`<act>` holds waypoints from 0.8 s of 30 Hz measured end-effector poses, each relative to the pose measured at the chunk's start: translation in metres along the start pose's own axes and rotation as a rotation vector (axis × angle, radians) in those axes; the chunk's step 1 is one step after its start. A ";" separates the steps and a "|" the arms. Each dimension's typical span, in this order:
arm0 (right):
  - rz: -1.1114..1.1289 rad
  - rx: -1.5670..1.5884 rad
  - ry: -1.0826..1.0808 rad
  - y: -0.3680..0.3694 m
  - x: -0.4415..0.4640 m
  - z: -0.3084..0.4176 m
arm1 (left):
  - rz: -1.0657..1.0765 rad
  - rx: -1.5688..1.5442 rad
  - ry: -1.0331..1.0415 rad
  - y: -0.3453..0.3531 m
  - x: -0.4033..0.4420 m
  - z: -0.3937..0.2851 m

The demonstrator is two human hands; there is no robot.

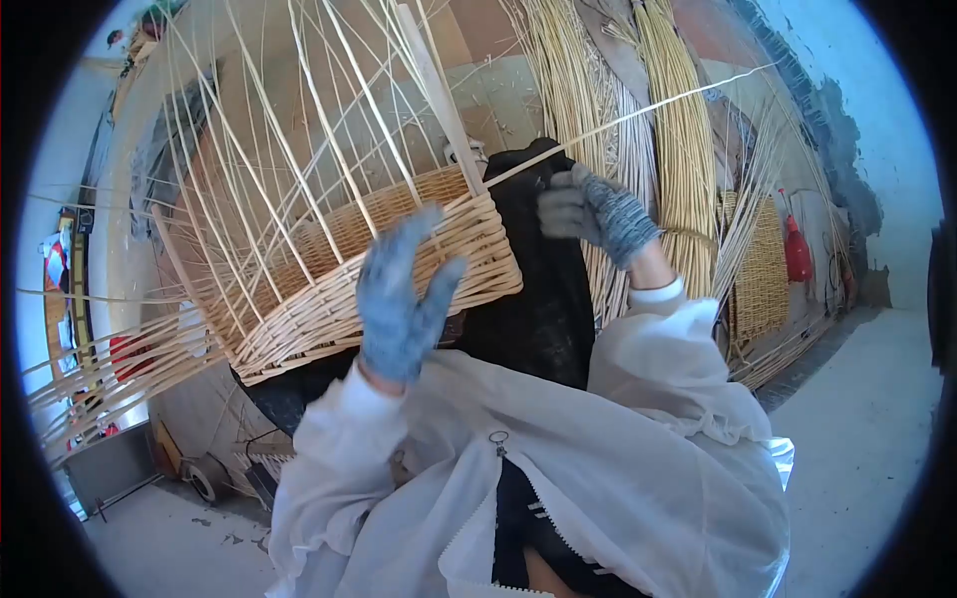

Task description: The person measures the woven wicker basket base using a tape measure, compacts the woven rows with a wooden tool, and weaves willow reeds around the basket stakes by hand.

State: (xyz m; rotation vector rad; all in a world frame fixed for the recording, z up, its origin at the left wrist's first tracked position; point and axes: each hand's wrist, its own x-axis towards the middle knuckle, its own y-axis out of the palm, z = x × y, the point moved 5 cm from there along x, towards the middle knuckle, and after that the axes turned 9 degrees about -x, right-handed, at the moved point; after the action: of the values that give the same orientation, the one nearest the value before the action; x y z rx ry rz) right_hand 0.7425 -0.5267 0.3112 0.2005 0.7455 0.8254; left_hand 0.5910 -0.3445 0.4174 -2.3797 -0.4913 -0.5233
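Note:
A partly woven wicker basket (379, 269) rests tilted across my lap, its long upright stakes fanning out toward the top left. My left hand (402, 299), in a grey glove, is in front of the woven near wall, fingers apart and slightly blurred, holding nothing. My right hand (598, 211), also gloved, is raised to the right of the basket over the dark cloth (538, 309), its fingers partly bent. A long pale rod (638, 118) runs from the basket's right corner to the upper right, passing just above my right hand. A flat wooden slat (439, 95) stands at that corner.
Bundles of willow rods (683, 140) lie beyond my right hand. A woven panel (758, 269) and a red spray bottle (797, 249) are at the right. Loose rod ends (130, 374) stick out from the basket's left side. A grey box (112, 468) sits at lower left.

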 end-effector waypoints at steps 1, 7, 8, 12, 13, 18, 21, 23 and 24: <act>-0.027 0.229 -0.202 0.010 0.009 0.002 | -0.025 0.105 0.120 0.010 0.012 0.006; 0.516 0.816 -0.546 0.062 0.063 0.005 | 0.091 0.296 -0.038 0.053 0.011 0.030; 0.520 0.817 -0.548 0.060 0.067 -0.003 | 0.097 0.310 -0.096 0.052 0.008 0.031; 0.155 0.880 -0.590 0.059 0.053 -0.013 | 0.112 0.080 -0.198 0.051 0.015 0.037; 0.141 0.841 -0.557 0.056 0.054 -0.015 | 0.138 0.120 -0.265 0.049 0.019 0.037; 0.125 0.721 -0.457 0.053 0.040 -0.015 | 0.031 0.103 -0.145 0.060 0.013 0.039; -0.121 0.565 -0.384 0.024 0.048 -0.039 | -0.073 0.247 -0.089 0.071 0.004 0.050; -0.057 0.359 -0.319 0.040 0.034 -0.022 | 0.056 0.151 -0.178 0.080 0.001 0.064; -0.060 0.399 -0.319 0.038 0.037 -0.027 | 0.081 0.227 -0.213 0.081 0.004 0.067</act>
State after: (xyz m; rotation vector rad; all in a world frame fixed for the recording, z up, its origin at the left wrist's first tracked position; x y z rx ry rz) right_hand 0.7179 -0.4772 0.2891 0.6492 0.6040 0.5622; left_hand 0.6481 -0.3577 0.3298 -2.2347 -0.5164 -0.1680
